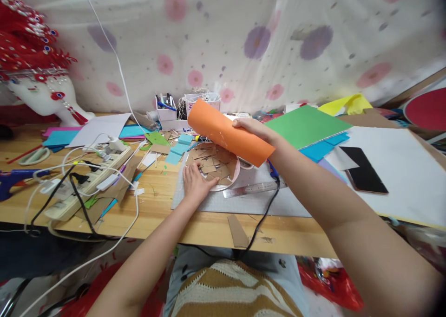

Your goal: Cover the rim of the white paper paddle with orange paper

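A pale, glossy sheet point(223, 34) hangs wall-like behind the desk point(156, 196) — soft folds run down it, with pink and purple flowers point(257, 42) scattered across. The desk is light, grained wood — evenly lit, while the sheet's creases shine brighter.

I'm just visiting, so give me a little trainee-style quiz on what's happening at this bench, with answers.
1. Which hand holds the curved orange sheet?
2. True or false: the left hand is holding the orange sheet too.
3. What lies on the white sheet at the far right?
a) a glue gun
b) a black phone
c) a metal ruler

Key:
1. The right hand.
2. False; the left hand is at the round cardboard disc.
3. b
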`<state>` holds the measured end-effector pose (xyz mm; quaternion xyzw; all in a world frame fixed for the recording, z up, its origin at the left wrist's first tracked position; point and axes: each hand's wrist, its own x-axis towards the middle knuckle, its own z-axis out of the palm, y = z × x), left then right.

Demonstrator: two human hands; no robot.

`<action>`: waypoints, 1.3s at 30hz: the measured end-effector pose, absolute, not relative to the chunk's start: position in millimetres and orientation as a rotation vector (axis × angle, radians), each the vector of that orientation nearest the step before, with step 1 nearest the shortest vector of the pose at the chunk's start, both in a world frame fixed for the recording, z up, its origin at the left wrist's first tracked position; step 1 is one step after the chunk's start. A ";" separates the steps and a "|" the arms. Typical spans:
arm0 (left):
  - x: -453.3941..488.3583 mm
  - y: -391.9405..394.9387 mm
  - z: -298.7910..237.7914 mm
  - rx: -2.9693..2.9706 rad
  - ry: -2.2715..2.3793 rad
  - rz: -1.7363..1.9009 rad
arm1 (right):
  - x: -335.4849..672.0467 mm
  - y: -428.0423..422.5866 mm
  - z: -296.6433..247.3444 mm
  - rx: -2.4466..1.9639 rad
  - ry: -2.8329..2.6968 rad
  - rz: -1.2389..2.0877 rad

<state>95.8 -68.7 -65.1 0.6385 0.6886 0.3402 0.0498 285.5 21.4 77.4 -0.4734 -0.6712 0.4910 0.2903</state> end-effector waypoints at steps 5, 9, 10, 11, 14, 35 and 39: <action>95.3 -69.1 -67.7 1.962 2.097 1.081 | 270.3 12.5 89.0 -1.200 -2.072 1.153; 95.1 -70.5 -69.8 1.960 2.050 1.196 | 249.6 1.9 72.4 -1.030 -2.356 1.103; 95.0 -70.9 -70.4 1.959 2.032 1.229 | 245.3 -1.4 68.2 -1.002 -2.394 1.103; 94.8 -71.1 -71.1 1.952 2.019 1.259 | 241.8 -4.7 64.5 -0.985 -2.418 1.109; 94.5 -70.9 -75.0 1.917 2.006 1.323 | 235.1 -12.9 56.5 -0.951 -2.431 1.146; -3.2 -67.8 -42.1 1.375 1.922 1.875 | 209.4 -44.3 9.2 -0.984 -2.855 0.669; 20.8 -52.4 -28.0 1.990 1.805 1.373 | 205.8 -49.8 -7.7 -1.008 -2.872 0.475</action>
